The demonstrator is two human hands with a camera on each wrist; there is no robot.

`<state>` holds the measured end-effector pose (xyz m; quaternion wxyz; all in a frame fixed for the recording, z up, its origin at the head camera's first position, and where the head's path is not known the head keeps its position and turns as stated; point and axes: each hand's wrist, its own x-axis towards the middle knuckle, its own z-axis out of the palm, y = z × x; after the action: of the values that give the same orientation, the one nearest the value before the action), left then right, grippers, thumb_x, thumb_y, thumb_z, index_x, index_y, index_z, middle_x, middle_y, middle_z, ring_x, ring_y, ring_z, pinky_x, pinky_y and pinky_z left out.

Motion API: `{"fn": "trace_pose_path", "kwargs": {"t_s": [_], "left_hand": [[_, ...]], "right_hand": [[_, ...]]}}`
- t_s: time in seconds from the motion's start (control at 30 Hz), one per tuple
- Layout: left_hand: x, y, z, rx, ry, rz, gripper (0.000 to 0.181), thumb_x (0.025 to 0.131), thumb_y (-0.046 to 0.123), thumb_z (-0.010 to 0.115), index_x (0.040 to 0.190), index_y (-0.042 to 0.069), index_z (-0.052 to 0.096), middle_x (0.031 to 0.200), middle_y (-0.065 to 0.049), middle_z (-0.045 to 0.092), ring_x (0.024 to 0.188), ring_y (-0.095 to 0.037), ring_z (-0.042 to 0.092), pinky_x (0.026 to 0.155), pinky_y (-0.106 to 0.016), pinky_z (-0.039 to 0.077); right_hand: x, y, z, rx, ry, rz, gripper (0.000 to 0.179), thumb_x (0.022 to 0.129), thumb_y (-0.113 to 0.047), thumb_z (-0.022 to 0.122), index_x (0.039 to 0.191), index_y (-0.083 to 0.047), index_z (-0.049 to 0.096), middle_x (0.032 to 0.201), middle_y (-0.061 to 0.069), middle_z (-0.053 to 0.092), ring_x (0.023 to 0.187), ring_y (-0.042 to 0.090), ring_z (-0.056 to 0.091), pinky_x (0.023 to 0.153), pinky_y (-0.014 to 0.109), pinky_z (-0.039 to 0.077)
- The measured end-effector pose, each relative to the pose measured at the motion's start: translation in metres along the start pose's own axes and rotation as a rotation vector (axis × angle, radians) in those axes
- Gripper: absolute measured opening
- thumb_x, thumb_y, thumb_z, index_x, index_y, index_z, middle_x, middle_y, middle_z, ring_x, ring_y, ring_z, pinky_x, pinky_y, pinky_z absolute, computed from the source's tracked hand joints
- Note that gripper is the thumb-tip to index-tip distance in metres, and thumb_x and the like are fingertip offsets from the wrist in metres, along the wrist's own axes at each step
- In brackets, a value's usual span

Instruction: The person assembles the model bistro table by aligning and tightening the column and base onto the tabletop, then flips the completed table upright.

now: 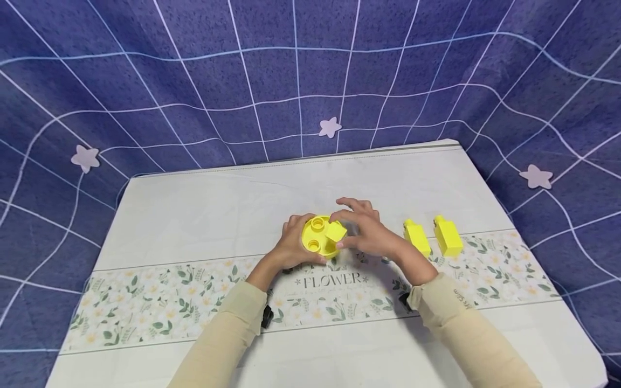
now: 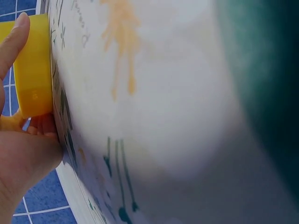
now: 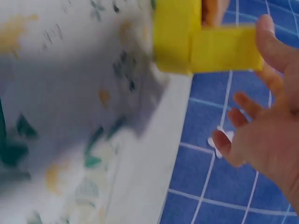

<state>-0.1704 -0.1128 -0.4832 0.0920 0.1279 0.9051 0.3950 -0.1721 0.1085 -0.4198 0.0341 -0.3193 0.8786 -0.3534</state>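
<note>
Two hands meet over a yellow disc [image 1: 322, 234] near the middle of the table, and we see it lying flat on the white cloth [image 1: 218, 215], at the upper edge of the flowered band [image 1: 165, 302]. The left hand [image 1: 293, 242] grips the disc from the left, its fingers curved about the far side and its thumb along the near side; in the left wrist view we see that thumb against the disc's wall. The right hand [image 1: 368, 234] pinches a yellow block [image 1: 336, 231] between thumb and forefinger, with the other fingers apart from it and loosely bent. We find the block on the right part of the disc, and the right wrist view shows it standing straight out from the disc's face, touching it; whether it is fully seated we cannot tell. Two round sockets, a far one [image 1: 317, 223] and a near one [image 1: 314, 246], show on the left part of the disc. To the right of the right hand we see two spare blocks, the inner one [image 1: 417, 240] and the outer one [image 1: 449, 238], lying side by side but apart, each with a knob at its far end. Below the disc we read the word FLOWER [image 1: 332, 281] on the band. Behind the table we see a blue curtain [image 1: 194, 81] with pale lines and stars.
</note>
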Motion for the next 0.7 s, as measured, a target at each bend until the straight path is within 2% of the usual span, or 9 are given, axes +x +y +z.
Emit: {"fn": "trace_pose_path", "kwargs": {"t_s": [0.07,0.13,0.23,0.3,0.33,0.4,0.47,0.53,0.7], "left_hand": [[0.0,0.0,0.001,-0.001,-0.003,-0.004,0.107,0.042,0.045,0.084,0.133,0.029,0.031,0.116,0.006,0.033,0.096,-0.013,0.026,0.081,-0.032,0.033],[0.0,0.0,0.001,-0.003,-0.002,-0.005,0.107,0.042,0.045,0.084,0.133,0.029,0.031,0.116,0.006,0.033,0.096,-0.013,0.026,0.08,-0.032,0.033],[0.0,0.0,0.001,-0.008,0.0,-0.007,0.107,0.042,0.045,0.084,0.133,0.029,0.031,0.116,0.007,0.032,0.096,-0.013,0.026,0.079,-0.031,0.033],[0.001,0.001,0.001,-0.012,0.0,-0.007,0.106,0.042,0.044,0.085,0.133,0.029,0.031,0.117,0.006,0.032,0.096,-0.013,0.026,0.079,-0.031,0.033],[0.001,0.001,0.0,-0.011,0.0,-0.008,0.106,0.042,0.044,0.085,0.133,0.029,0.031,0.117,0.006,0.032,0.096,-0.013,0.026,0.079,-0.031,0.033],[0.001,0.001,0.0,-0.006,0.0,-0.007,0.106,0.042,0.044,0.085,0.132,0.03,0.031,0.117,0.007,0.032,0.096,-0.013,0.026,0.08,-0.031,0.033],[0.0,0.001,-0.001,-0.005,-0.002,-0.005,0.106,0.042,0.043,0.085,0.132,0.03,0.031,0.117,0.006,0.032,0.097,-0.013,0.026,0.08,-0.032,0.033],[0.0,0.001,-0.001,0.0,-0.006,-0.002,0.106,0.042,0.043,0.085,0.132,0.03,0.031,0.117,0.006,0.032,0.098,-0.013,0.027,0.081,-0.034,0.034],[0.0,0.0,-0.001,0.006,-0.016,0.003,0.107,0.043,0.044,0.084,0.133,0.028,0.03,0.119,0.005,0.032,0.101,-0.013,0.027,0.084,-0.036,0.033]], "right_hand": [[0.004,-0.002,0.007,-0.027,0.058,0.041,0.042,0.07,-0.038,0.07,0.103,-0.018,0.053,0.13,0.001,0.035,0.109,0.022,0.027,0.085,0.045,0.018],[0.008,-0.004,0.014,-0.081,0.112,0.085,0.044,0.071,-0.049,0.066,0.093,-0.015,0.047,0.114,0.002,0.042,0.099,0.021,0.03,0.081,0.042,0.019],[0.012,-0.006,0.02,-0.15,0.153,0.136,0.05,0.072,-0.058,0.058,0.088,-0.015,0.04,0.1,0.001,0.04,0.089,0.02,0.029,0.079,0.042,0.018],[0.013,-0.006,0.02,-0.146,0.148,0.141,0.051,0.072,-0.059,0.058,0.095,-0.016,0.043,0.105,0.003,0.04,0.092,0.021,0.029,0.081,0.043,0.017],[0.013,-0.006,0.019,-0.127,0.138,0.131,0.051,0.073,-0.056,0.059,0.103,-0.017,0.045,0.112,0.004,0.039,0.096,0.021,0.029,0.083,0.044,0.017],[0.013,-0.005,0.015,-0.082,0.108,0.103,0.057,0.075,-0.05,0.061,0.12,-0.021,0.044,0.129,0.004,0.032,0.106,0.023,0.027,0.086,0.047,0.015],[0.012,-0.004,0.01,-0.047,0.077,0.075,0.061,0.076,-0.043,0.063,0.131,-0.029,0.038,0.139,0.002,0.023,0.113,0.023,0.023,0.088,0.05,0.013],[0.011,-0.003,0.008,-0.013,0.056,0.054,0.06,0.078,-0.036,0.063,0.132,-0.032,0.038,0.142,-0.001,0.018,0.116,0.022,0.022,0.089,0.051,0.012],[0.008,0.0,0.008,0.062,0.056,0.061,0.047,0.079,-0.028,0.064,0.124,-0.03,0.05,0.143,-0.004,0.019,0.118,0.022,0.021,0.088,0.051,0.012]]}}
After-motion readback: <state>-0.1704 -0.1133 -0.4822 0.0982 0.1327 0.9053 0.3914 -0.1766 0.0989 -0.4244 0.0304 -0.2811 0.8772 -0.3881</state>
